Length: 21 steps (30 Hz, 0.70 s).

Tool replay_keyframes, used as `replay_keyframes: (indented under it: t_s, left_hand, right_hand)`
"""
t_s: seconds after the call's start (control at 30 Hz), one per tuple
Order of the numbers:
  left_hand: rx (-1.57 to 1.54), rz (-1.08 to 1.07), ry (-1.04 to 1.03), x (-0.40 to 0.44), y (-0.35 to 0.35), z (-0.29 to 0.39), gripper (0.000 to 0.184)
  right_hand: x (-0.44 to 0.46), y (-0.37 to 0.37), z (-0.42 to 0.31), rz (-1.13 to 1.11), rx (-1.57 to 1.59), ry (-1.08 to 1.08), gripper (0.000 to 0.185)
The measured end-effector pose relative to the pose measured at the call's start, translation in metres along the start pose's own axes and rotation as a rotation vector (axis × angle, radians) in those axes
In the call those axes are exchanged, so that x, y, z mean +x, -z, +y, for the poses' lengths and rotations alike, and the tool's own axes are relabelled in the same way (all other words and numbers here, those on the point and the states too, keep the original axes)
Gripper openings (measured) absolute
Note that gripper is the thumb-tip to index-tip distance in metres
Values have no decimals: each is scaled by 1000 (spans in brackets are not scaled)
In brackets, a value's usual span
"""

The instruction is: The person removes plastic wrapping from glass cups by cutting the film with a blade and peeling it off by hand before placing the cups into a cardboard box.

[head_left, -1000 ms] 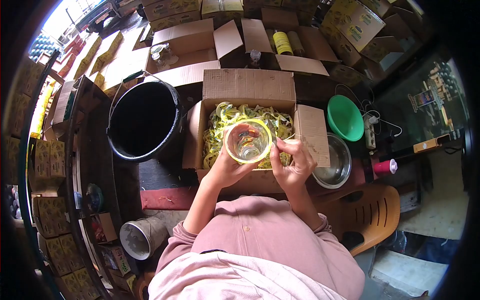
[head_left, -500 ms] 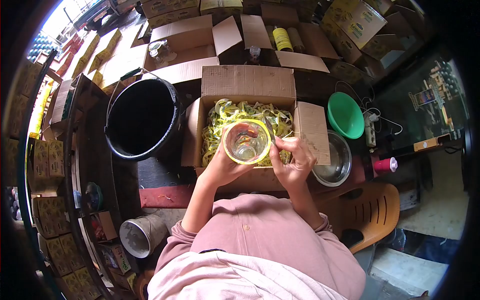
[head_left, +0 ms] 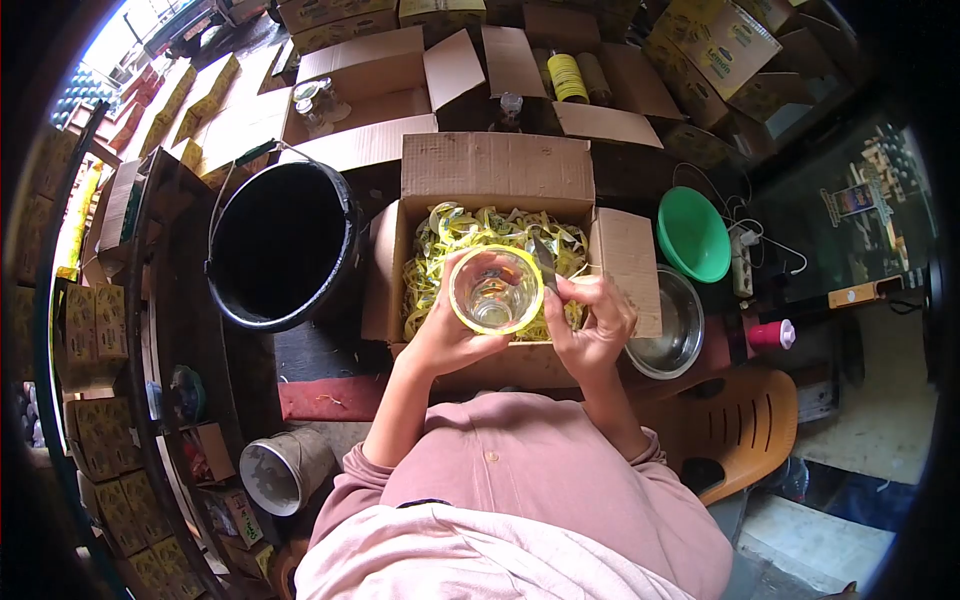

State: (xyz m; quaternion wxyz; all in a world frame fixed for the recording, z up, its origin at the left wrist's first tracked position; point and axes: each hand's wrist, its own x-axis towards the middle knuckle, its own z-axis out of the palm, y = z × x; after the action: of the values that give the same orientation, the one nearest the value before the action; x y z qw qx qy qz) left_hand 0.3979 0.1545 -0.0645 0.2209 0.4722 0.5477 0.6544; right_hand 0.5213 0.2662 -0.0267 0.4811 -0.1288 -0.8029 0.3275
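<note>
My left hand (head_left: 438, 338) is wrapped around a clear cup (head_left: 492, 308) with a bright yellow rim, its mouth tilted up towards me. My right hand (head_left: 592, 325) pinches a small dark-bladed knife (head_left: 545, 262), and the blade points away from me beside the right edge of the rim. Whether the blade touches the rim, I cannot tell. Both hands are above the near side of an open cardboard box (head_left: 497, 165). Inside it lies a heap of tangled yellow and clear plastic strips (head_left: 475, 222).
A black bucket (head_left: 350, 240) stands left of the box. On the right are a green bowl (head_left: 692, 235), a metal bowl (head_left: 690, 335), a power strip (head_left: 741, 265) and a pink spool (head_left: 766, 334). Behind, another open carton (head_left: 365, 65) holds glass-like jars. An orange chair (head_left: 740, 425) is at lower right.
The view has shifted slightly. The cup and the knife appear a little lower, and both hands keep the same holds.
</note>
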Motion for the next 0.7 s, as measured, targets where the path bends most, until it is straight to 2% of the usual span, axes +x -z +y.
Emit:
replay_keyframes:
  t_s: [0.07, 0.17, 0.3, 0.4, 0.6, 0.7]
  left_hand:
    - [-58, 9, 30, 0, 0, -2, 76]
    - [295, -177, -39, 1, 11, -9, 79]
    - [-45, -128, 23, 0, 5, -12, 83]
    - [-95, -128, -3, 5, 4, -9, 83]
    - [-12, 39, -27, 11, -5, -1, 78]
    - [-24, 26, -9, 9, -3, -4, 77]
  right_hand:
    - [-2, -1, 3, -10, -27, 17, 18]
    - [-1, -3, 4, -11, -35, 4, 19]
    - [3, -3, 9, -33, 35, -9, 19]
    - [5, -3, 10, -47, 42, -24, 19]
    - [-5, -7, 7, 2, -8, -60, 16]
    - [-10, -6, 7, -32, -33, -69, 16]
